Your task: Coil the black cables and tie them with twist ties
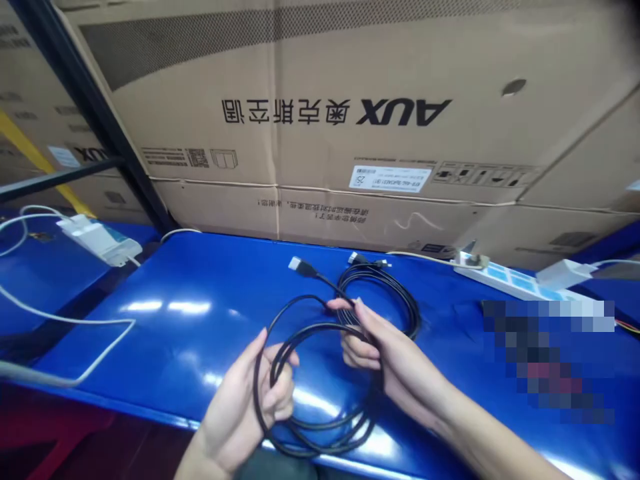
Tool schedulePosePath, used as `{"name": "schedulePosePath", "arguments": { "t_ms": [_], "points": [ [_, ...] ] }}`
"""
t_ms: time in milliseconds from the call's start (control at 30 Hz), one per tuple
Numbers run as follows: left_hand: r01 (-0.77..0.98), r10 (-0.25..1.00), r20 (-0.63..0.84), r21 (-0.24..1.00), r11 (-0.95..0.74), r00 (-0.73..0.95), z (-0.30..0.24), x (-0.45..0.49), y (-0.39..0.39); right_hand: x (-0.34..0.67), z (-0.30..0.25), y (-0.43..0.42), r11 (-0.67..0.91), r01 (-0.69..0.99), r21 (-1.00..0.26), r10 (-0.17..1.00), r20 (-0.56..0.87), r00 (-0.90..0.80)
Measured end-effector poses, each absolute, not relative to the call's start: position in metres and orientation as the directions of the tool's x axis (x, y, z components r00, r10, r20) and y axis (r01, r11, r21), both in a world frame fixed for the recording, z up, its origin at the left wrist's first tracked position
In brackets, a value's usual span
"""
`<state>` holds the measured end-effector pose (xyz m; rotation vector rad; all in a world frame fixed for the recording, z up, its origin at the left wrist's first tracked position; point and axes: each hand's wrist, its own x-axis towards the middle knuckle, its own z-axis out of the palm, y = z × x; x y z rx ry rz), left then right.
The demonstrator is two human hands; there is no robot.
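Note:
Between my two hands hangs a black cable [320,448] in several loose loops, over the front part of the blue table. My left hand [270,387] is closed round the left side of the loops. On the right side, my right hand [367,340] grips the loops, with the cable pinched between thumb and forefinger near its end. From that pinch a connector [304,268] with a pale metal tip points up and left. Just behind my right hand lies a second coiled black cable [413,303], its connectors [367,260] at the back; my hand partly hides it.
Large cardboard boxes [310,60] stand along the back of the blue table [200,347]. A white power strip [520,280] with a plugged adapter lies back right. Another power strip [100,240] and a white cord [115,340] are at left. A blurred patch [545,363] covers something at right.

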<state>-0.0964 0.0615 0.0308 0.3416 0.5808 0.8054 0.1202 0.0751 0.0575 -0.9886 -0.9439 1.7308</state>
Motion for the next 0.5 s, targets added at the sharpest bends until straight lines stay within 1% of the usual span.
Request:
{"name": "schedulePosePath", "arguments": {
  "t_ms": [33, 100, 200, 267, 333, 400, 500],
  "points": [
    [-0.572, 0.75, -0.349, 0.491, 0.657, 0.562, 0.031, -0.094, 0.061, 0.121, 0.057, 0.074, -0.287, -0.326, -0.901, 0.948, -0.217, -0.235],
    [-0.548, 0.736, -0.298, 0.514, 0.66, 0.607, 0.032, -0.091, 0.059, 0.124, 0.054, 0.074, -0.273, -0.28, -0.92, 0.953, -0.219, -0.211],
    [-0.521, 0.722, -0.189, 0.574, 0.631, 0.666, 0.032, -0.091, 0.058, 0.133, 0.053, 0.076, -0.269, -0.222, -0.937, 0.945, -0.212, -0.25],
    [-0.516, 0.712, -0.159, 0.584, 0.626, 0.684, 0.032, -0.093, 0.058, 0.142, 0.055, 0.078, -0.253, -0.179, -0.951, 0.933, -0.191, -0.306],
    [-0.515, 0.71, -0.167, 0.579, 0.632, 0.685, 0.032, -0.094, 0.059, 0.152, 0.06, 0.082, -0.212, -0.104, -0.972, 0.922, -0.163, -0.351],
    [-0.525, 0.719, -0.184, 0.569, 0.634, 0.67, 0.032, -0.095, 0.059, 0.163, 0.064, 0.086, -0.171, -0.066, -0.983, 0.927, -0.138, -0.35],
    [-0.539, 0.76, -0.251, 0.576, 0.615, 0.599, 0.031, -0.094, 0.061, 0.176, 0.066, 0.092, -0.174, -0.144, -0.974, 0.95, -0.128, -0.285]
  ]
}}
